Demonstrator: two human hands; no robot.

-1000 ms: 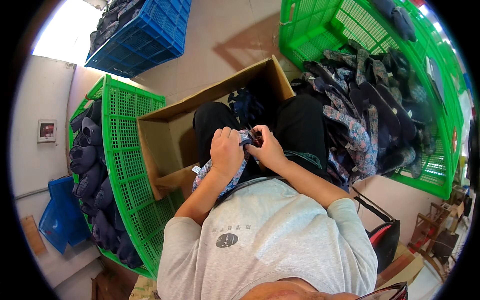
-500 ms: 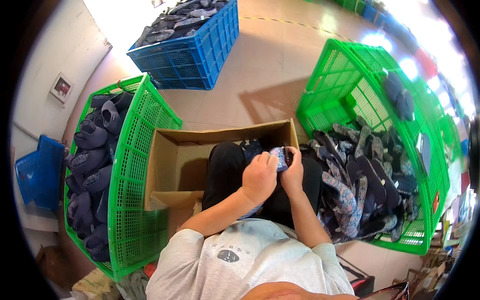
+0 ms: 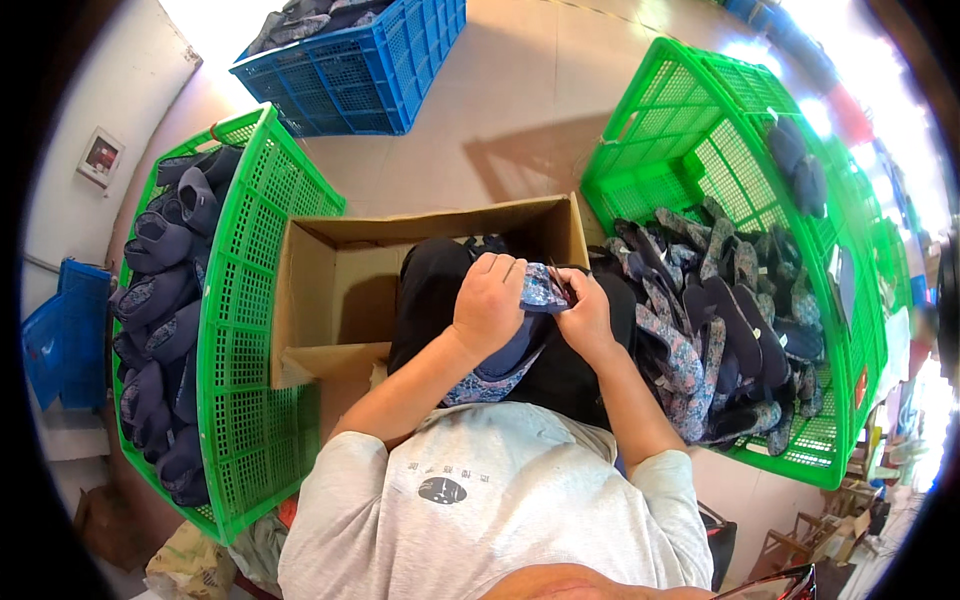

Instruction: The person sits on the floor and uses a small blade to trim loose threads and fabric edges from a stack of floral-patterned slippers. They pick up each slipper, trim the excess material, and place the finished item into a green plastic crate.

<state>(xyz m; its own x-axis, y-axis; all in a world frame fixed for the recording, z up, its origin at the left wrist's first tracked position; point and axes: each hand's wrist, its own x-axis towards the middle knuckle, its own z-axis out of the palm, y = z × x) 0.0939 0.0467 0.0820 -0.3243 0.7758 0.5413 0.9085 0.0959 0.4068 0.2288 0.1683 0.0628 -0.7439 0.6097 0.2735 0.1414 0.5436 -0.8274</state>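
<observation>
standing at the right of the frame, a green crate (image 3: 735, 165) with mesh walls holds a heap of dark and flowered shoes (image 3: 690, 365). a grey shirt (image 3: 520, 510) with a dark round print fills the bottom middle. another green crate (image 3: 255, 330) leans across the left side, packed with dark shoes (image 3: 165, 290). between the crates, at the middle, lies a cardboard box (image 3: 330, 290), its near side partly behind the black trousers (image 3: 430, 300). at the top, left of centre, a blue crate (image 3: 355, 95) carries more shoes. just right of the frame's middle, over the lap, is a flowered piece (image 3: 543, 290) in blue and pink, between the two hands. the left hand (image 3: 490, 300) is curled tight around its left end. the right hand (image 3: 588, 315) is narrow, thumb and fingers pinched at its right end around a small dark tool (image 3: 570, 290) with a reddish part, mostly hidden. below, a dark cloth (image 3: 490, 385) with a flowered edge lies between the forearms; whether it joins the flowered piece, i cannot tell.
</observation>
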